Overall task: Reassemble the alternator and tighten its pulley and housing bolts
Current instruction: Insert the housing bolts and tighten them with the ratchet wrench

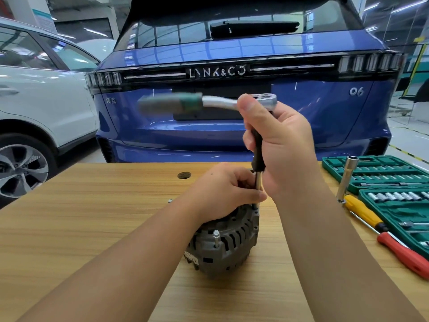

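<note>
Grey cast metal marks the alternator, which sits on the wooden table just below the centre of the frame, its slotted housing facing up and toward the viewer. One housing bolt stands up out of the near edge of the housing, its hex head well clear of the metal. The left hand rests on top of the alternator with its fingers curled, thumb and fingertips pinching the thin steel shaft of the extension bar where it comes down to the far right rim of the housing. The right hand is wrapped around the black grip of that upright bar higher up, thumb raised against the head of the ratchet wrench mounted on top. The ratchet's handle points to the left across the middle of the frame, and its green grip is smeared by blur. At the right edge of the frame an open green socket set case lies on the table with rows of sockets in it. A long deep socket stands tilted at the case's near left corner, and a yellow-handled screwdriver and a red-handled screwdriver lie beside the case. Behind the table, the rear of a blue car fills the upper frame, with a white car at the upper left.
</note>
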Action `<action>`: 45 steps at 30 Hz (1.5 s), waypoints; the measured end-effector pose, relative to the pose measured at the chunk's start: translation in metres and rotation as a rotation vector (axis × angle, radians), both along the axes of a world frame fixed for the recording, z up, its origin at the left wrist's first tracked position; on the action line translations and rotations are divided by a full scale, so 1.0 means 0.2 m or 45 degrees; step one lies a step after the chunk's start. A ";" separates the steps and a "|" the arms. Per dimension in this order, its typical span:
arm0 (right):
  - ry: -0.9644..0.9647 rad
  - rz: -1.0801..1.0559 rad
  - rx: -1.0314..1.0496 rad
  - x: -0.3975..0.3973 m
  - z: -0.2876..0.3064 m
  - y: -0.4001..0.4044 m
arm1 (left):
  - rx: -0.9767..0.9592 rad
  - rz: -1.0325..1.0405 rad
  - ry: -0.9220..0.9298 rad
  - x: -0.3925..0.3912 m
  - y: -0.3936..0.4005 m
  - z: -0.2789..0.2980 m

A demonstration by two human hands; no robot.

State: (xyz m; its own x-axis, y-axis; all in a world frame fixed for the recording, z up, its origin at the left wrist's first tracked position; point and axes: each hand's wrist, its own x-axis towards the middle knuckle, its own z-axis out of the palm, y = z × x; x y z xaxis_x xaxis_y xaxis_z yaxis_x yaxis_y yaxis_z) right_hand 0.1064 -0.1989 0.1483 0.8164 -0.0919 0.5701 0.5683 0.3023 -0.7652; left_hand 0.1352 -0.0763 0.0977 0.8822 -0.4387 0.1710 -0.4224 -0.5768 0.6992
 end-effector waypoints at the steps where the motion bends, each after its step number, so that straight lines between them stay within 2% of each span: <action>1: 0.011 -0.032 0.019 0.01 0.00 -0.01 | 0.012 -0.009 0.000 -0.01 0.00 0.01; 4: 0.058 0.052 0.053 0.03 0.00 -0.03 | 0.132 0.020 -0.034 -0.03 -0.01 0.03; 9: -0.081 0.301 0.027 0.03 -0.04 -0.01 | 0.091 0.019 -0.004 -0.04 0.00 0.04; 15: -0.321 0.150 -0.066 0.02 -0.05 0.02 | 0.040 0.013 -0.029 -0.04 0.00 0.03; 17: -0.297 0.177 -0.068 0.01 -0.05 0.02 | 0.020 -0.008 -0.024 -0.05 0.01 0.03; 19: -0.169 0.211 0.014 0.00 -0.03 0.02 | 0.008 -0.026 -0.044 -0.05 0.01 0.03; 23: 0.038 0.473 0.129 0.00 0.02 -0.01 | 0.006 -0.008 -0.058 -0.07 0.01 0.04; 28: 0.038 0.339 0.144 -0.01 0.01 0.00 | -0.052 -0.009 -0.036 -0.06 -0.01 0.04; 31: -0.015 0.061 0.066 -0.02 0.00 0.00 | 0.079 -0.002 -0.025 -0.06 -0.01 0.05; 33: 0.042 -0.053 0.047 -0.01 0.00 -0.01 | 0.100 0.010 -0.012 -0.06 0.00 0.05; 36: 0.093 0.115 0.064 0.01 0.00 -0.05 | 0.120 0.030 -0.007 -0.05 -0.01 0.04; 38: 0.017 0.232 0.042 0.01 -0.01 -0.05 | 0.102 0.024 -0.005 -0.05 0.00 0.04; 41: -0.213 0.142 -0.025 0.02 -0.02 -0.01 | 0.075 0.003 -0.017 -0.05 0.00 0.04; 45: -0.339 0.119 -0.050 0.03 -0.04 0.02 | 0.042 0.013 -0.056 -0.05 0.00 0.03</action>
State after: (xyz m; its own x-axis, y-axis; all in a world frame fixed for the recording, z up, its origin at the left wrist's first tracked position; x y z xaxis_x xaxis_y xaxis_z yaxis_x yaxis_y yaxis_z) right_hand 0.1124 -0.1952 0.1395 0.6411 0.0031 0.7674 0.7222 0.3359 -0.6046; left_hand 0.1248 -0.0759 0.1038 0.8788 -0.4354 0.1953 -0.4460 -0.6037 0.6608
